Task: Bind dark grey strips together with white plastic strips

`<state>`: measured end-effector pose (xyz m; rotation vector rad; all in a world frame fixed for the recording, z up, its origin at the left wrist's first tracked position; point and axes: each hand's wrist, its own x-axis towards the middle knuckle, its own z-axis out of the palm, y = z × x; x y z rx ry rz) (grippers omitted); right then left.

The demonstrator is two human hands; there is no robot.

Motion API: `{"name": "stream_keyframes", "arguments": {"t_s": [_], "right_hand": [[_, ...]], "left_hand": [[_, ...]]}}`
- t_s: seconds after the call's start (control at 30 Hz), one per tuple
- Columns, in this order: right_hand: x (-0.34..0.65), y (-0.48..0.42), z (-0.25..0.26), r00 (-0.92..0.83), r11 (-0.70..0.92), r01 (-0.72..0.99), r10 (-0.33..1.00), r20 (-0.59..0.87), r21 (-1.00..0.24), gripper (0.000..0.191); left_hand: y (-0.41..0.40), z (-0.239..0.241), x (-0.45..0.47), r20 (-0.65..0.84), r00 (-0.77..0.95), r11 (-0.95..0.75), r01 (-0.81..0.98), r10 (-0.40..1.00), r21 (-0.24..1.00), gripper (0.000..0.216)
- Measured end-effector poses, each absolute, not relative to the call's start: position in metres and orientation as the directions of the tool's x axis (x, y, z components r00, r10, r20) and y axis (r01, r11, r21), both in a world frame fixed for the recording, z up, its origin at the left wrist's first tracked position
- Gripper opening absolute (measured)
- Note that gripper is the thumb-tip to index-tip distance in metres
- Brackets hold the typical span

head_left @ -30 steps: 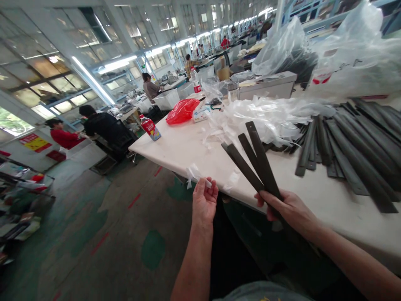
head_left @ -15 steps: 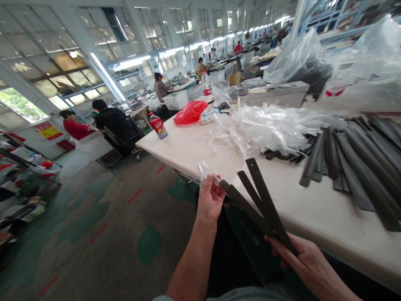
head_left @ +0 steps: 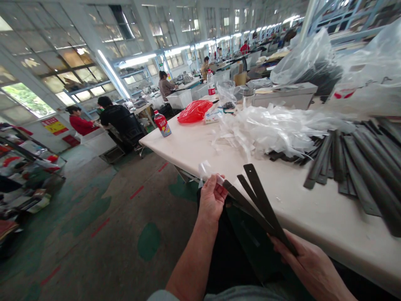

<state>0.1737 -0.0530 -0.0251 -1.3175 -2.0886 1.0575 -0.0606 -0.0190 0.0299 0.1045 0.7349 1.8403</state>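
Holding dk strips (head_left: 262, 200) in R hand (head_left: 303, 256); nearer btl (head_left: 162, 123) contents unclear.

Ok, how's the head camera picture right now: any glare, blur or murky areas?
Head view: tube lights burn out to white, with bright sheen on the plastic pile; head view: dark strips on the table soften and stretch toward the right edge; head view: nearly black below the table's near edge, but the left hand, right hand and held strips read clearly.
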Motion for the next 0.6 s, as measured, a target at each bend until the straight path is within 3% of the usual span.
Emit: {"name": "stream_keyframes", "arguments": {"t_s": [0.2, 0.37, 0.6], "right_hand": [[0.174, -0.053, -0.026, -0.430, 0.348, 0.557, 0.898, 0.097, -0.754, 0.035], [0.177, -0.054, -0.036, -0.439, 0.378, 0.570, 0.891, 0.119, -0.730, 0.035], [0.173, -0.053, -0.030, -0.422, 0.364, 0.575, 0.899, 0.116, -0.732, 0.032]], "left_hand": [[-0.020, 0.027, -0.060, -0.276, -0.421, -0.207, -0.798, 0.864, 0.566, 0.036], [-0.020, 0.026, -0.059, -0.278, -0.458, -0.215, -0.765, 0.844, 0.608, 0.036], [-0.022, 0.022, -0.054, -0.174, -0.473, -0.226, -0.671, 0.864, 0.706, 0.031]]}}
